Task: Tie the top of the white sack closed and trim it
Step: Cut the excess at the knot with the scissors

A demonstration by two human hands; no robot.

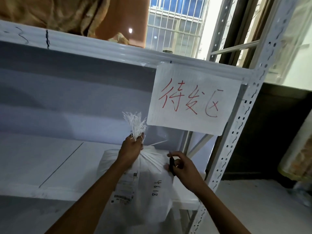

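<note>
A white woven sack [148,186] with a shipping label and handwritten digits stands at the front edge of a white metal shelf [64,166]. Its neck is gathered tight, and a thin white tie end [160,142] sticks out to the right of the neck. My left hand [130,149] grips the gathered neck, and the frayed top [135,124] fans out above my fist. My right hand [181,166] holds a dark scissors-like tool [172,165] against the sack's right shoulder. Whether its blades are apart is unclear.
A paper sign [192,98] with red handwriting hangs from the shelf beam [101,49] above, just right of the frayed top. A perforated white upright [236,132] stands at the right. Brown bundles [59,12] lie on the upper shelf. A barred window [175,26] is behind.
</note>
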